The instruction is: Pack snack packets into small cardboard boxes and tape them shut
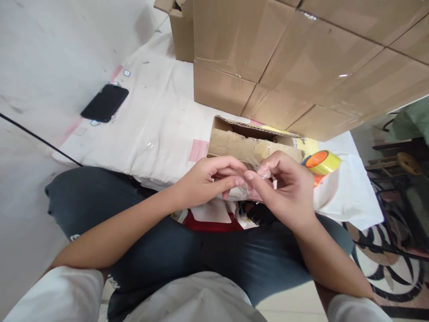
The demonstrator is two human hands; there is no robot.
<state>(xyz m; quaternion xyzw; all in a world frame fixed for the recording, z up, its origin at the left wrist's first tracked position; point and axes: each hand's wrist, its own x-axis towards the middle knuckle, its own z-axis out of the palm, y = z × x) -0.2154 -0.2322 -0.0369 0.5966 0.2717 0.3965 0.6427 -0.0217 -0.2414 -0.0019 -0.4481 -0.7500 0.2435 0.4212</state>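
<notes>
Between my two hands is a thin, crumpled piece of clear tape (254,162), pinched at the fingertips. My left hand (217,176) has thumb and fingers closed together at its left end. On the other side, my right hand (286,188) grips it between thumb and forefinger, the other fingers curled. Just behind the hands lies a small cardboard box (228,141) with a dark gap along its back edge; my hands hide part of its front. To the right of my right hand, a yellowish tape roll (330,163) with an orange core rests on its side.
Taped cardboard boxes (288,67) are stacked at the back of the white-covered table (161,112). A black phone (105,103) lies at the left by the wall. Another brown carton (182,36) stands behind. Below the table edge, something red and white (212,219) shows above my legs.
</notes>
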